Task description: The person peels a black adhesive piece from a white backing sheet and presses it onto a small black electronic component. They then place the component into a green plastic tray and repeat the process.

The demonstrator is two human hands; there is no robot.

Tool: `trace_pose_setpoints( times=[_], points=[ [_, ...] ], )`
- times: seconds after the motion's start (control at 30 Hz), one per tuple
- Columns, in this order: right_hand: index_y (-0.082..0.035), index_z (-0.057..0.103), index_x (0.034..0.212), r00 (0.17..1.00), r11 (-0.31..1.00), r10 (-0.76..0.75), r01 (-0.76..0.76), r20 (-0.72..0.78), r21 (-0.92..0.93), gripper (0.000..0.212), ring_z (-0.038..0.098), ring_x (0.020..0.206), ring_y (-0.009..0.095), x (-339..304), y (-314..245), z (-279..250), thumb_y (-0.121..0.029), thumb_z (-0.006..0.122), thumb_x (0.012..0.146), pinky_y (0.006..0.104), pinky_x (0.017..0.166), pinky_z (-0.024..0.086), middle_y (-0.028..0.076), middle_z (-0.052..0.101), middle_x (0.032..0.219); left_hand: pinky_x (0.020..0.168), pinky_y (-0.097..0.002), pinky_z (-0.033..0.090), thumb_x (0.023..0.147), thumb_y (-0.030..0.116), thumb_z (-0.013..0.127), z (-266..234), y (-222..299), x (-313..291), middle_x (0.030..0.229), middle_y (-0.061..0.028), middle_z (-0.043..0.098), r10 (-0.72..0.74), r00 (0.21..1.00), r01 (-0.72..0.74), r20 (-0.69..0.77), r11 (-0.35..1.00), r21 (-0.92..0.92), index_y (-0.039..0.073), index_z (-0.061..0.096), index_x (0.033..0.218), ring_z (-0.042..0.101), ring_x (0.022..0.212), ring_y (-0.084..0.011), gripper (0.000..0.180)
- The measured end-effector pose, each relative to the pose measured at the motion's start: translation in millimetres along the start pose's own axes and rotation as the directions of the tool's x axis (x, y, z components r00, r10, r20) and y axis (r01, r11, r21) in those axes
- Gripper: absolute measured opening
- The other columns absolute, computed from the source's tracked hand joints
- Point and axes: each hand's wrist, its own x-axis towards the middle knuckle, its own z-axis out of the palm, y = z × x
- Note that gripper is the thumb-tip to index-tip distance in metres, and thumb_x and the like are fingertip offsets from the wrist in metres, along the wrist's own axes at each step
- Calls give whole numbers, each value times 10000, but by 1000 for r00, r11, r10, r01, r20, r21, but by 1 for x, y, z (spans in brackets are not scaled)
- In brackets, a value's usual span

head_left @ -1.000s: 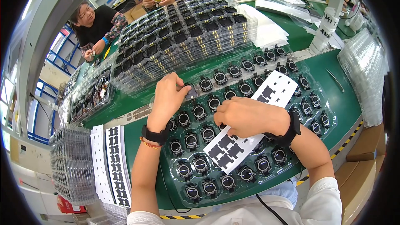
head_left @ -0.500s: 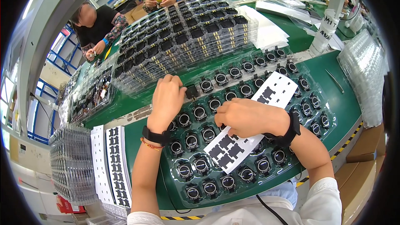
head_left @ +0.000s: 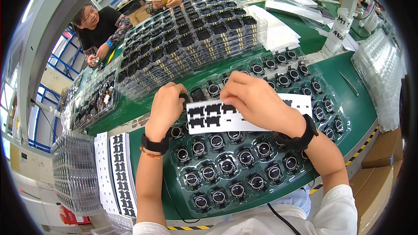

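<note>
spanning a clear plastic tray [head_left: 244,174] of round-faced black watch cases [head_left: 226,165], a long white sheet [head_left: 241,125] of black stickers [head_left: 212,122], far edge pinched by the nearly closed right hand [head_left: 252,100], left hand [head_left: 166,104] curled beside a square black case [head_left: 198,95], its grip unclear, stacked trays [head_left: 187,41] beyond

The clear tray [head_left: 240,175] carries black pieces [head_left: 227,165] with pale rings. Over it, a white sheet [head_left: 235,124] bears rows of black notched shapes; left of it, more sheets [head_left: 124,169] repeat that black-on-white pattern. Beneath it the tabletop [head_left: 348,67] is green. Beyond it, a clear stack [head_left: 204,54] shows black parts [head_left: 187,41] and gold stripes [head_left: 225,43], and in front of the tray runs yellow-and-black striped tape [head_left: 191,226]
</note>
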Motion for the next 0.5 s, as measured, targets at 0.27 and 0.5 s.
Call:
trace_pose_setpoints(
  times=[0.27,0.5],
  points=[
    [-15,597,853,960,994,64,-36,-271,108,77,566,728,252,5,-1,-1,23,581,788,320,626,457,92,539,835,678,-395,469,715,45,598,3,-4,-1,812,-195,607,4,999,0,52,997,-80,-9,606,850,588,773,-374,145],
    [-6,600,851,919,996,74,-46,-388,81,85,569,742,226,6,-1,-3,45,574,789,295,633,465,93,541,842,697,-429,471,808,51,513,-5,0,-2,869,-237,600,9,988,2,152,997,-73,-15,584,919,588,788,-389,147]
  ],
)
